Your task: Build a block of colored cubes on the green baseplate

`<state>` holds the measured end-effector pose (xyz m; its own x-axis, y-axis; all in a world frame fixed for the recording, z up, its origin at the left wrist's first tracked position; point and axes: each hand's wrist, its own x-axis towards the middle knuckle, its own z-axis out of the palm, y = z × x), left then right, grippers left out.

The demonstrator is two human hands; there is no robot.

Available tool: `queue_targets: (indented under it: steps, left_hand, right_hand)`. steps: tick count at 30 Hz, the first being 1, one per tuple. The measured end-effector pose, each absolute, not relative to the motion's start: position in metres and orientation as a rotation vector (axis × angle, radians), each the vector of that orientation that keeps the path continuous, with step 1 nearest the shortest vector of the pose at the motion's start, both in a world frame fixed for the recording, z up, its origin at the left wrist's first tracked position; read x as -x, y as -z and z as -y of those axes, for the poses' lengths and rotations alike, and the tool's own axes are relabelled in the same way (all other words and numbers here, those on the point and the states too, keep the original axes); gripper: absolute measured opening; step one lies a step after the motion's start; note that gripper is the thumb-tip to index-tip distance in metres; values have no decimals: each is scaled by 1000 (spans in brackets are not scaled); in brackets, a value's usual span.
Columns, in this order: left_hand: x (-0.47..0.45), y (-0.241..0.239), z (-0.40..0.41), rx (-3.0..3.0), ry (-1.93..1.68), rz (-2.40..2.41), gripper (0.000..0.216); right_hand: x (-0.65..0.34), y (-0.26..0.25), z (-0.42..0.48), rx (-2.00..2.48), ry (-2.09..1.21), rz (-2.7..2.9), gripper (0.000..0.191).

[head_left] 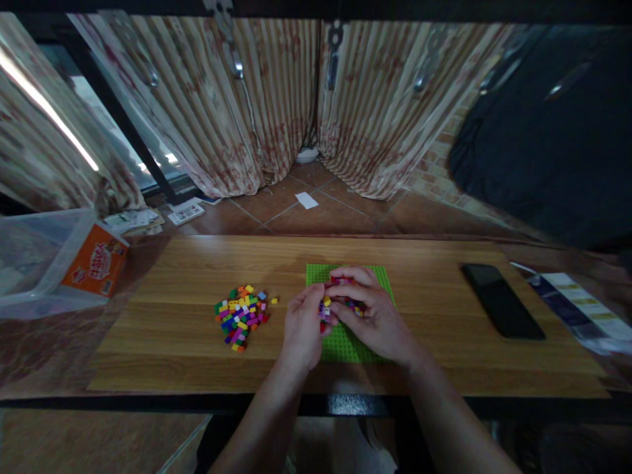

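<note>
My left hand (303, 322) is closed, thumb and fingers pressed against a small cluster of toy bricks (324, 309) in yellow, purple and white. From the other side my right hand (372, 315) curls over the same cluster, its thumb and index finger meeting it. Both hands are above the green studded baseplate (353, 349). More coloured bricks, red and purple among them, show under the right palm. My fingers hide much of them, so I cannot tell whether the cluster is fixed to the plate.
Left of the baseplate lies a pile of loose coloured bricks (241, 317) on the wooden table (172, 329). A black phone (502, 301) rests at the right. Beyond the table's left edge stands a clear plastic bin (44, 263) with an orange label. Curtains (276, 105) hang behind.
</note>
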<state>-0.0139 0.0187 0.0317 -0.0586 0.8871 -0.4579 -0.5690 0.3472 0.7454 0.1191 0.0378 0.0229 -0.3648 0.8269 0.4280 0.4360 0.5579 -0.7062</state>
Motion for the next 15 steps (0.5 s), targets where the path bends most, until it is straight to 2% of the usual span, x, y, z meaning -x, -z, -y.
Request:
queue_targets:
  steps: [10,15]
  left_hand:
    - [14,-34,-19,-340,-1230,-999,29]
    - [20,-32,-21,-306,-1204,-951,28]
  right_hand:
    - [-108,-27,-38,990,-626,1917,11]
    - [-129,-23,-47,1091,-670,1558,8]
